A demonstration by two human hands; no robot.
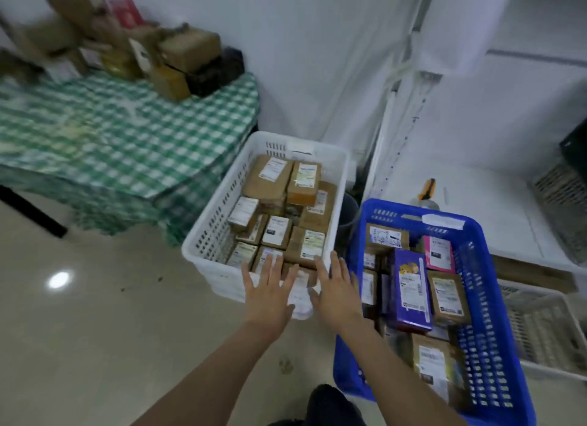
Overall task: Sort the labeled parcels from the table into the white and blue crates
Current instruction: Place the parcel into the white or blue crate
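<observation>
A white crate (209, 231) on the floor holds several brown labeled parcels (273, 177). To its right stands a blue crate (486, 286) with more parcels, among them a purple box (411, 290) and a pink one (440, 254). My left hand (270, 290) and my right hand (336, 290) hover with fingers spread over the near edge of the white crate and hold nothing. More parcels (178, 53) are piled at the back of a table with a green checked cloth (127, 130).
A white wall and white sheeting stand behind the crates. A yellow-and-black tool (428, 189) lies on a white surface behind the blue crate. Pale empty crates (540, 327) sit at the right. Beige floor lies to the left.
</observation>
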